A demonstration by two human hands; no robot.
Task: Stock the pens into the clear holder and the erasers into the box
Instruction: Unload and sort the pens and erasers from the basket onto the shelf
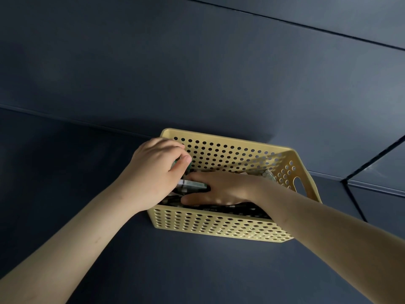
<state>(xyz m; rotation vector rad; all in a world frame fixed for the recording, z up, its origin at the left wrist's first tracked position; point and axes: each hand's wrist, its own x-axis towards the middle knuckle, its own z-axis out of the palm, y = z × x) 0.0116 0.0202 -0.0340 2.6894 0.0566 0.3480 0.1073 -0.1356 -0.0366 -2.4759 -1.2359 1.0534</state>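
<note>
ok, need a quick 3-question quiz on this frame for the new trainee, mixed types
1. Fill the gap: the left hand pinches a small greenish item at the ___ end of the yellow basket, as the camera sees it.
2. Which hand lies with its fingers stretched out over the basket's contents? A: left hand. B: right hand. C: neither.
3. True or false: the basket's walls are solid, without holes.

Key: 1 left; 2 B; 3 false.
</note>
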